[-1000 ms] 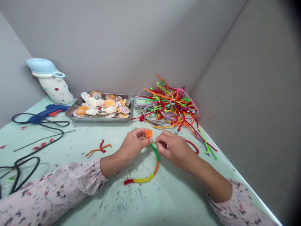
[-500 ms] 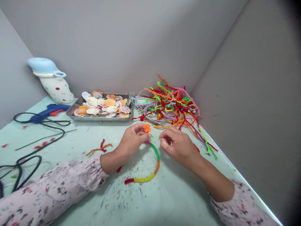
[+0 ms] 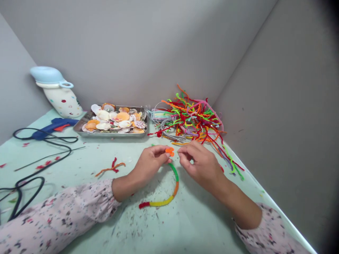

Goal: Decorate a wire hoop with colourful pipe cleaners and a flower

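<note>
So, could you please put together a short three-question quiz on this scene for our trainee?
1. Which hand holds the orange piece?
2. True or false: the shells lie in a metal tray.
3. Along the curved strip, which colour sits between green and yellow: A) red, B) orange, C) white?

Key: 1. The left hand; 2. True; 3. B.

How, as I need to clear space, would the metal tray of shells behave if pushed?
The tray probably won't tip easily: it is low, wide and sits flat. The shells, loosely heaped, might slide or spill if jolted. Some look thin, so they may chip.
</note>
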A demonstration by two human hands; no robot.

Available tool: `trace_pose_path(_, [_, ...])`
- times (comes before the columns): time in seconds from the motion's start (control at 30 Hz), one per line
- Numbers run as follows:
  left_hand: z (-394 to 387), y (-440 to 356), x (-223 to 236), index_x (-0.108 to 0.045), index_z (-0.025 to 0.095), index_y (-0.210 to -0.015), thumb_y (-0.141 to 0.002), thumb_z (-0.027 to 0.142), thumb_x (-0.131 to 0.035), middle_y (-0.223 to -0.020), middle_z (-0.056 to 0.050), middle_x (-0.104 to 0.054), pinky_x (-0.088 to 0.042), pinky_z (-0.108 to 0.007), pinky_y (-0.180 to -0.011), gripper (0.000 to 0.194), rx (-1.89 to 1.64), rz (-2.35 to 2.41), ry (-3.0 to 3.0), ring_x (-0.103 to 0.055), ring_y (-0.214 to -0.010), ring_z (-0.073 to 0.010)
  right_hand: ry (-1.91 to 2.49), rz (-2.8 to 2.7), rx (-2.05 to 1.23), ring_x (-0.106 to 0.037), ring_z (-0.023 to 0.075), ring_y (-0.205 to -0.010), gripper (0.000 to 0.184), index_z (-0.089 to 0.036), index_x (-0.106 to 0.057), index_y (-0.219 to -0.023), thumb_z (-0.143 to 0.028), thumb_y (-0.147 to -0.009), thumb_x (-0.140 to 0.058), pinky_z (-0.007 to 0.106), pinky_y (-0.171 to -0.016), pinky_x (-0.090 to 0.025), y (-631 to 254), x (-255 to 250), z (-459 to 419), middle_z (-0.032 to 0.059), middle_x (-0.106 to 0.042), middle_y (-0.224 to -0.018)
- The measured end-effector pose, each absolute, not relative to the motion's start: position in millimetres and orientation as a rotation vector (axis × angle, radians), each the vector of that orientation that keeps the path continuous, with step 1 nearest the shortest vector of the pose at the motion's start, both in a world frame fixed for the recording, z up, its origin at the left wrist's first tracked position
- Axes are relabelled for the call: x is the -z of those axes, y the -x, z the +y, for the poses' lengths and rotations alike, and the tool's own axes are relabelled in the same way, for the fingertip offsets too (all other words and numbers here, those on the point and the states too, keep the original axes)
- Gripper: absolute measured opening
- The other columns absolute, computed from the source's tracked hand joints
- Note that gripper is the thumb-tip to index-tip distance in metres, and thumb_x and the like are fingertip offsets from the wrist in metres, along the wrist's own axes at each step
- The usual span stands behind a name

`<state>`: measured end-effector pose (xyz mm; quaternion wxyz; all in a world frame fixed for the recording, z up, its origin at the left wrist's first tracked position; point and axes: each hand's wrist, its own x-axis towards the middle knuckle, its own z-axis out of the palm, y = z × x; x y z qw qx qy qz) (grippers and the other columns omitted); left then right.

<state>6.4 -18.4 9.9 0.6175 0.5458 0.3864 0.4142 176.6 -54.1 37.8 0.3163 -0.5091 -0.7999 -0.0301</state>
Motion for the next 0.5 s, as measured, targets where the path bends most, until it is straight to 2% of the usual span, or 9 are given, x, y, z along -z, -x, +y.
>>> trace_pose_path(0.13, [-24.7,-8.6,-11.8,-0.07,0.016,-0.088,-0.075,0.023,-0.061,-0.083,-0.004,-0.069,-0.048,-0.025,-0.067,0.018,-0.908,0.842,-1.304,-0.061,-0.068,-0.0138,1.323,-2.186,0.188,-0.058,0.0142,-0.078,0.017,-0.02,-0.064,-0.088,-0.021,-0.089,-0.047,0.025,-0.067,-0.042,-174.5,-33.9,-59.2,0.0044,-0.062,-0.088])
trace_pose_path(0.23, [-26.9,-9.2,-13.6,-0.071,0.016,-0.084,-0.076,0.021,-0.058,-0.075,-0.003,-0.068,-0.047,-0.024,-0.064,0.016,-0.886,0.818,-1.346,-0.06,-0.065,-0.0129,1.323,-2.27,0.302,-0.057,0.0133,-0.076,0.018,-0.02,-0.064,-0.088,-0.021,-0.09,-0.045,0.026,-0.063,-0.039,-174.1,-31.5,-61.9,0.0039,-0.063,-0.089])
trace_pose_path(0.5, [-27.1,-9.8,-12.0,-0.073,0.017,-0.084,-0.077,0.019,-0.055,-0.068,-0.002,-0.066,-0.046,-0.025,-0.064,0.019,-0.845,0.8,-1.354,-0.058,-0.064,-0.0137,1.345,-2.381,0.543,-0.05,0.0146,-0.068,0.022,-0.019,-0.062,-0.082,-0.019,-0.091,-0.042,0.029,-0.058,-0.032,-170.4,-31.2,-62.9,0.0038,-0.059,-0.078])
